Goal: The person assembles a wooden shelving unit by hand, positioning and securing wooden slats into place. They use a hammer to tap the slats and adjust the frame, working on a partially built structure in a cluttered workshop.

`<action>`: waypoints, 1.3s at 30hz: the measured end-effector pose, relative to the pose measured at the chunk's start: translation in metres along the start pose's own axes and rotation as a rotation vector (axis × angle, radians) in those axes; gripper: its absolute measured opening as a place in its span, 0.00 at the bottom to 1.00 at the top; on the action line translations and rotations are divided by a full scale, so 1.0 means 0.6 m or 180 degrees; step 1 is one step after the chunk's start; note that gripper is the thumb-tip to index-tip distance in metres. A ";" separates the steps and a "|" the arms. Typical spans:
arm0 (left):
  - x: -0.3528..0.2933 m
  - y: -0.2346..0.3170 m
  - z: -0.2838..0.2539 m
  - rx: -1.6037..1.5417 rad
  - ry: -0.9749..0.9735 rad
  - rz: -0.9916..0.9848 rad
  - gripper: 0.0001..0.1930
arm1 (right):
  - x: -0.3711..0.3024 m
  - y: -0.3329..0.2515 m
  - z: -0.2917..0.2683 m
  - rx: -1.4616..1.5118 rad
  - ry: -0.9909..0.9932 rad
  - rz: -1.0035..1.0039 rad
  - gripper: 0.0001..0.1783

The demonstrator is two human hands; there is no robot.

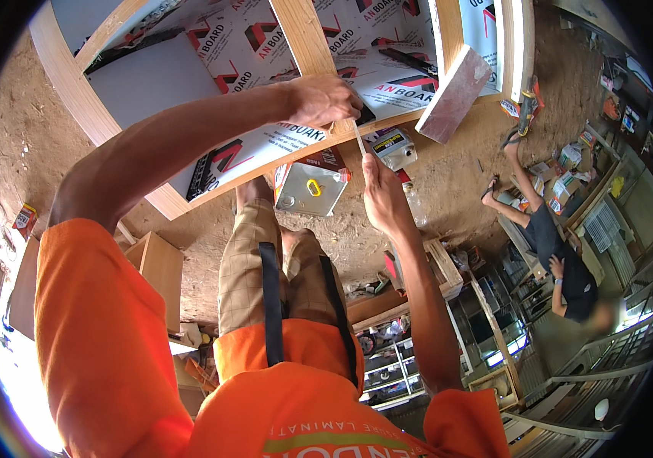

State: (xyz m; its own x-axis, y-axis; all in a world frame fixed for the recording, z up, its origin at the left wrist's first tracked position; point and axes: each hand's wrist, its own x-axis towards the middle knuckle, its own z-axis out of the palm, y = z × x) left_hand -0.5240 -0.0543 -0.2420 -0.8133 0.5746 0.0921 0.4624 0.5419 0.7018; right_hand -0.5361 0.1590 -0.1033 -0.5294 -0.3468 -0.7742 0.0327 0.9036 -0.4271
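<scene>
My left hand (325, 99) is pressed on the edge of a pale wooden frame (189, 200) and pinches the top end of a thin light strip (360, 141). Just below it, my right hand (381, 191) grips the lower end of the same strip and holds it taut off the frame's edge. The frame surrounds white panels covered in printed film (159, 80) and lies on the dirt floor. My knees in tan trousers (250, 259) are beneath my hands.
A square metal can with a yellow handle (311, 187) stands by the frame, a small grey box (395, 146) beside it. A brown board offcut (455, 93) leans on the frame. Another person (563, 263) sits at the right. A wooden box (160, 267) is at my left.
</scene>
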 end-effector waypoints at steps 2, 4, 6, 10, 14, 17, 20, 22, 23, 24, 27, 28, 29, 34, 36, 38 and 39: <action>0.002 0.002 -0.004 -0.0108 -0.0021 -0.0051 0.21 | 0.004 0.006 -0.009 -0.0228 -0.0212 0.0272 0.32; 0.002 0.002 -0.011 -0.0146 -0.0164 -0.0125 0.24 | 0.004 0.009 -0.019 0.0268 -0.0390 0.0468 0.30; 0.002 0.003 -0.018 -0.0224 -0.0141 -0.0212 0.23 | 0.002 0.011 -0.031 0.0764 -0.0426 0.0559 0.27; -0.001 0.010 -0.023 -0.0854 0.0503 -0.0235 0.21 | -0.016 0.010 -0.048 0.1116 -0.0373 0.0645 0.24; 0.004 0.010 -0.021 -0.0905 0.0575 -0.0289 0.19 | -0.025 0.004 -0.049 0.1047 -0.0308 0.0778 0.25; 0.009 0.006 -0.025 -0.0796 0.0382 -0.0298 0.18 | -0.028 0.000 -0.047 0.1278 -0.0438 0.0869 0.27; 0.011 0.008 -0.026 -0.0708 0.0029 -0.0390 0.17 | -0.030 -0.004 -0.040 0.1326 -0.0404 0.0867 0.29; 0.012 0.010 -0.024 -0.0673 -0.0091 -0.0424 0.16 | -0.031 -0.006 -0.036 0.1275 -0.0397 0.0930 0.29; 0.013 0.011 -0.021 -0.0668 -0.0085 -0.0414 0.16 | -0.031 -0.008 -0.034 0.1220 -0.0400 0.0964 0.29; 0.013 0.012 -0.018 -0.0649 -0.0147 -0.0435 0.16 | -0.032 -0.011 -0.035 0.1165 -0.0400 0.0929 0.30; 0.011 0.010 -0.010 -0.0682 0.0001 -0.0364 0.17 | -0.036 -0.020 -0.041 0.1001 -0.0410 0.0930 0.30; 0.012 0.009 -0.007 -0.0714 -0.0041 -0.0401 0.17 | -0.036 -0.024 -0.042 0.0955 -0.0424 0.0990 0.30; 0.012 0.008 -0.005 -0.0721 -0.0149 -0.0460 0.18 | -0.037 -0.029 -0.044 0.0920 -0.0462 0.1028 0.31; 0.007 0.011 -0.001 -0.0794 0.0056 -0.0601 0.20 | -0.033 -0.041 -0.046 0.0273 -0.0359 0.0568 0.30; 0.011 0.011 0.001 -0.0770 -0.0219 -0.0417 0.21 | -0.028 -0.045 -0.047 -0.0068 -0.0361 0.0352 0.29; 0.011 0.011 0.005 -0.0780 0.0058 -0.0274 0.17 | -0.025 -0.049 -0.052 -0.0332 -0.0490 0.0455 0.28; 0.009 0.012 0.007 -0.0786 0.0279 -0.0170 0.15 | -0.024 -0.052 -0.054 -0.0372 -0.0517 0.0410 0.27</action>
State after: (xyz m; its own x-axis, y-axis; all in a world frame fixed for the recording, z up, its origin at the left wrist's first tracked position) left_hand -0.5238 -0.0449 -0.2395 -0.8666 0.4882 0.1035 0.3265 0.3978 0.8574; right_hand -0.5569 0.1436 -0.0639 -0.3835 -0.2540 -0.8879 -0.0122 0.9628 -0.2701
